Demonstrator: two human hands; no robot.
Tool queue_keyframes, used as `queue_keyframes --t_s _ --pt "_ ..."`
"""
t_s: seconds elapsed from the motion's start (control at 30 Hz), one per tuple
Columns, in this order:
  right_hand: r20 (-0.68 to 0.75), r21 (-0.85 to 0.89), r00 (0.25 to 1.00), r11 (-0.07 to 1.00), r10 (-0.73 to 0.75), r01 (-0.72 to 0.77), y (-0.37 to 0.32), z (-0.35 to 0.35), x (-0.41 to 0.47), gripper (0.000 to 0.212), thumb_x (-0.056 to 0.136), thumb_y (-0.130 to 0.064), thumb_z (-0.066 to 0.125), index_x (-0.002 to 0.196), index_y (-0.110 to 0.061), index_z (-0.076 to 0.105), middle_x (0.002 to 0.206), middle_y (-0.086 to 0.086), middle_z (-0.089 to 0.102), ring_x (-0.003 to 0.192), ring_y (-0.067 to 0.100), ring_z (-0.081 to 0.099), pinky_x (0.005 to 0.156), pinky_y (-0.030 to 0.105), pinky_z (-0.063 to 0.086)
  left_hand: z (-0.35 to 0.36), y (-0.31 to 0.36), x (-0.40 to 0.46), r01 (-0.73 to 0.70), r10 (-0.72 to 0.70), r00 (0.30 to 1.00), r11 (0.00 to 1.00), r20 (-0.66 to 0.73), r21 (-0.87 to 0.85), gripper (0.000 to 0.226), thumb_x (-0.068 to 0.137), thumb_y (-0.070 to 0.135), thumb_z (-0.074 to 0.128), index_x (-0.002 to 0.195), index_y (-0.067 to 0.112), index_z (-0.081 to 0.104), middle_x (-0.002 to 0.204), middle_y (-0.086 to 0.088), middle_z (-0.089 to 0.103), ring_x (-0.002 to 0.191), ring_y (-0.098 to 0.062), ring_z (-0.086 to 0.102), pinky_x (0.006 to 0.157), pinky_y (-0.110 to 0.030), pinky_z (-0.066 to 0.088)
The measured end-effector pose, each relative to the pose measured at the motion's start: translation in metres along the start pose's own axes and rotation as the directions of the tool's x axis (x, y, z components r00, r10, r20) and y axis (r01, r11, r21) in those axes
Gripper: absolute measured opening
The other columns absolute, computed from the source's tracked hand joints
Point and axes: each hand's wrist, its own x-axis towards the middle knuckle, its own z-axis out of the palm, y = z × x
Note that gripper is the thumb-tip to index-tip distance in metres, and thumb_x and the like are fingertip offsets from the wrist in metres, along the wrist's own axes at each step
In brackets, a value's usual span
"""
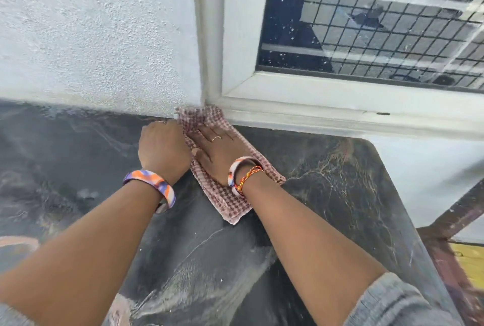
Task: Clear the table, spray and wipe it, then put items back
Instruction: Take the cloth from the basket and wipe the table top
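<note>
Wiping stage, far edge of the dark marbled stone tabletop (327,181), which shows no items in view. Risks, judged from this pose: the cloth may bunch against the rough white plastered wall (91,37) at the left and skip the seam where top meets wall; its far corner, already riding onto the white window frame (288,108), may drag grit back onto the stone; the near flap, under no hand, may fold over as the stroke goes on.

The left hand (163,147), at the cloth's left edge, lies knuckles up with fingers curled under; whether they pinch the edge cannot be told. The pink-and-white checked cloth (230,202) lies flat on the top, running from the wall corner toward the near side. The right hand (217,153) presses it with fingers straight and together, palm down, pointing to the far left. Both forearms reach forward, nearly parallel, each wrist wearing a bangle.
</note>
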Motion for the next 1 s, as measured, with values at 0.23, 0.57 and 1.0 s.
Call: queue_keyframes --t_s 0.23,0.57,1.0 --pt "0.019 -0.039 0.826 0.826 0.563 -0.562 0.123 -0.021 -0.085 0.051 0.097 -0.043 0.017 0.148 -0.037 0.009 0.159 -0.009 0.005 0.146 0.018 0.005 0.113 0.057 -0.004 0.015 0.081 -0.017 -0.196 0.200 0.978 0.978 0.056 -0.068 0.026 0.076 -0.003 0.045 0.100 -0.003 0.055 0.109 -0.025 0.059 0.103 -0.039 0.051 0.076 -0.035 0.037" --pt "0.066 0.386 0.229 0.187 0.971 -0.903 0.180 -0.039 -0.164 0.055 0.098 -0.041 0.019 0.131 -0.008 0.049 0.133 0.019 0.053 0.120 0.037 0.051 0.100 0.045 0.037 0.016 0.132 -0.049 -0.424 0.428 0.897 0.904 0.112 -0.059 0.039 0.079 0.001 0.042 0.117 0.002 0.052 0.118 -0.015 0.055 0.116 -0.031 0.044 0.091 -0.032 0.037" --pt "-0.054 0.194 0.234 0.240 0.971 -0.951 0.078 -0.021 -0.277 0.052 0.099 -0.039 0.018 0.142 -0.012 0.029 0.142 0.016 0.044 0.128 0.039 0.043 0.102 0.050 0.036 -0.002 0.124 -0.103 -0.438 0.459 0.864 0.888 0.205 -0.143 0.023 0.080 0.000 0.043 0.099 -0.001 0.057 0.106 -0.023 0.060 0.103 -0.039 0.051 0.072 -0.032 0.032"
